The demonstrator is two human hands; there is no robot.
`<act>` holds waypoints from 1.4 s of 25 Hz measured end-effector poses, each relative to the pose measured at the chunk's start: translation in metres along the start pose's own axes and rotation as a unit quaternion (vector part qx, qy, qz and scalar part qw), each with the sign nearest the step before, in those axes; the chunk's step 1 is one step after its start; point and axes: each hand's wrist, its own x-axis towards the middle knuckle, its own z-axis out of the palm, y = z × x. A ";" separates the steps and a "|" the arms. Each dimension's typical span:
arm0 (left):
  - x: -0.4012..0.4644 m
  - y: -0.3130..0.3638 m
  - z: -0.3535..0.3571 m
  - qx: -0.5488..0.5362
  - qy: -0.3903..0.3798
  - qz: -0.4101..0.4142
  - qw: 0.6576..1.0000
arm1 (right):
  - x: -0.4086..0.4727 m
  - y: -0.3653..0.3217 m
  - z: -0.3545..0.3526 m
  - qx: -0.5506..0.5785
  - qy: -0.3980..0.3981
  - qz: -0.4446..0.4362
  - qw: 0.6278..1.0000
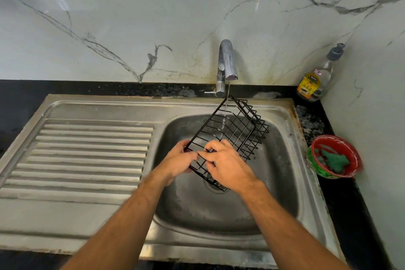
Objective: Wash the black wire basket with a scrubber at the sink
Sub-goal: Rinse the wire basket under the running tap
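Note:
The black wire basket [236,129] hangs tilted over the steel sink bowl [278,182], its far end under a thin stream of water from the tap [226,66]. My left hand [177,161] grips its near left corner. My right hand [228,166] holds the near edge, fingers curled over the wires. The green scrubber [335,159] lies in a red and green bowl [355,166] on the counter to the right, away from both hands.
A ribbed steel draining board [87,153] lies left of the bowl. A dish-gel bottle [315,81] stands in the back right corner on the black counter [341,204]. Marble walls close in behind and on the right.

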 end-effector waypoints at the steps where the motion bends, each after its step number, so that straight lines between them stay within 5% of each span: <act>1: 0.003 -0.004 -0.001 -0.036 0.024 -0.006 0.999 | 0.001 -0.001 0.000 -0.007 -0.006 -0.008 1.000; 4: 0.002 -0.007 -0.003 -0.070 0.049 -0.011 0.996 | -0.001 -0.007 0.006 -0.014 -0.001 -0.019 1.000; 8: 0.004 0.008 -0.009 0.047 -0.002 -0.033 0.998 | -0.007 -0.004 0.023 -0.022 -0.004 -0.028 0.999; 15: 0.013 0.029 0.013 0.160 0.024 0.027 0.986 | -0.012 -0.004 0.024 -0.068 0.010 -0.085 0.994; 21: 0.019 0.056 0.031 0.186 0.085 0.105 0.973 | -0.032 0.002 0.052 -0.146 -0.065 -0.121 0.980; 28: 0.021 0.065 0.035 0.192 0.156 0.100 0.964 | -0.040 0.009 0.052 -0.161 -0.039 -0.151 0.974; 32: 0.020 0.056 0.026 0.186 0.165 0.105 0.963 | -0.041 0.017 0.035 0.081 0.166 -0.051 0.982; 35: 0.018 0.048 0.022 0.182 0.187 0.113 0.959 | -0.019 0.029 -0.006 0.087 0.268 0.060 0.957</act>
